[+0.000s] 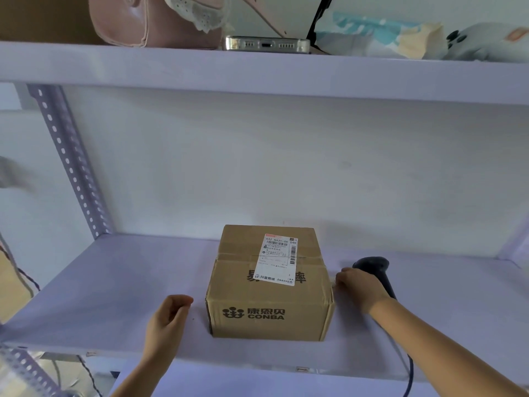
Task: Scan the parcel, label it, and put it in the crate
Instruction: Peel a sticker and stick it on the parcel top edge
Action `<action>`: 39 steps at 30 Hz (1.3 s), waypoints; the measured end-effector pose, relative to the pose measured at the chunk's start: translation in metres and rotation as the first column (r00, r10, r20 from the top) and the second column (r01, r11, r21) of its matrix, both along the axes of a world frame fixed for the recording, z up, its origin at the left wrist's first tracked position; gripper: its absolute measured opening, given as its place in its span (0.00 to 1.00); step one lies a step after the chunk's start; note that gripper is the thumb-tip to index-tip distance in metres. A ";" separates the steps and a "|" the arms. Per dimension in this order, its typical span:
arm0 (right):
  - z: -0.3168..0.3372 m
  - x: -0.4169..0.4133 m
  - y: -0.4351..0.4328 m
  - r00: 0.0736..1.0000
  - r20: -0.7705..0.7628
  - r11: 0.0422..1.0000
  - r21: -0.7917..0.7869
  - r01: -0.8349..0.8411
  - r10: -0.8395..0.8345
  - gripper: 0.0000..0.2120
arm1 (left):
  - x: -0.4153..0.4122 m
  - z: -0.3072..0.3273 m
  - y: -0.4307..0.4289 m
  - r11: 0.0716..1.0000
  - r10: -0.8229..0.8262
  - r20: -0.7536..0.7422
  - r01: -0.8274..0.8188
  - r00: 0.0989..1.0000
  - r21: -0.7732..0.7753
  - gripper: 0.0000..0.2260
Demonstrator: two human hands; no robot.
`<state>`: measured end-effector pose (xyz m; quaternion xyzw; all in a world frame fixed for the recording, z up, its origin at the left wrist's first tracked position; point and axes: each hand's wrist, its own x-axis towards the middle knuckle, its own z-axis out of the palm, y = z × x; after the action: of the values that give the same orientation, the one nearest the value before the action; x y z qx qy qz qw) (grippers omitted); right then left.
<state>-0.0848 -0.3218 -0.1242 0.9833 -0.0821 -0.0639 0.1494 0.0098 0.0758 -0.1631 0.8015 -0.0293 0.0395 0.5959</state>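
While the parcel (269,285) sits upright near the middle of the lower shelf (100,282), both hands flank it. It is a brown cardboard box with a white shipping label (279,259) stuck on its top face, across the taped seam, and "CONBA" printed on the near side. Its near face stands a little back from the shelf's front edge, and its far edge stops short of the white back wall (257,167), so a strip of bare shelf shows behind it.

The left hand (167,319) hovers just beside the box's near left corner, its grip loosely curled and holding nothing; a narrow gap separates the fingertips from the cardboard. The right hand (362,287) lies at the box's right edge, fingers close to or touching the upper right corner; I cannot tell which. It rests over the handle of a dark barcode scanner (375,270), and its grip appears wrapped on that handle. The scanner's cable (409,371) trails over the front edge of the shelf.

Wide bare shelf lies left of the box, up to the perforated upright (71,161). Overhead, the upper shelf (257,73) carries a phone (267,44) at its front edge and a pink bag (137,21).
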 end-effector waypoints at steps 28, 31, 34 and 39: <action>0.111 -0.077 0.161 0.126 0.953 0.870 -0.192 -0.454 0.276 0.07 | -0.117 0.181 -0.063 0.711 -0.694 -0.044 0.675 0.719 -0.197 0.14; 0.111 -0.078 0.169 0.083 0.955 0.842 -0.208 -0.499 0.285 0.09 | -0.122 0.179 -0.063 0.705 -0.697 -0.053 0.670 0.715 -0.233 0.10; 0.110 -0.080 0.173 0.088 0.954 0.836 -0.205 -0.509 0.288 0.14 | -0.122 0.178 -0.058 0.710 -0.677 -0.030 0.642 0.735 -0.289 0.10; 0.113 -0.081 0.181 0.099 0.951 0.818 -0.196 -0.541 0.293 0.06 | -0.117 0.181 -0.047 0.694 -0.707 -0.001 0.694 0.707 -0.190 0.09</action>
<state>-0.1656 -0.1409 -0.0109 0.7995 0.1346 0.5849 -0.0221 -0.1076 0.0286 0.0175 0.6750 -0.3069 -0.2175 0.6347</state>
